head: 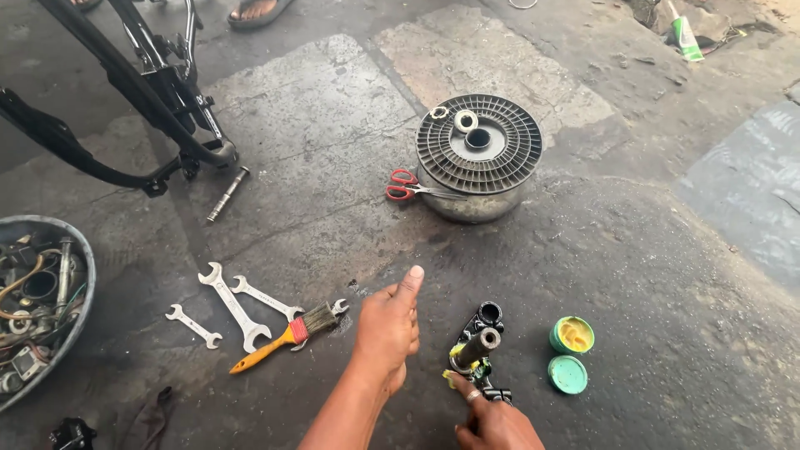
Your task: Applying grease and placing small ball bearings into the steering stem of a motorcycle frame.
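Observation:
A black metal bracket with a steel stem (478, 347) stands on the stained concrete floor near the bottom middle. My right hand (493, 423) reaches up from below, its yellow-smeared fingertip touching the base of the stem. My left hand (388, 327) hovers just left of the part with fingers curled and thumb raised, holding nothing. An open green tub of yellow grease (572, 334) sits right of the part, its green lid (567, 374) lying beside it.
Three spanners (234, 305) and an orange-handled brush (287, 336) lie left. A ribbed round cover on a steel bowl (479, 146) with red scissors (408, 187) sits beyond. A bowl of parts (82, 275) is at left, a black frame (158, 92) and a bolt (227, 194) top left.

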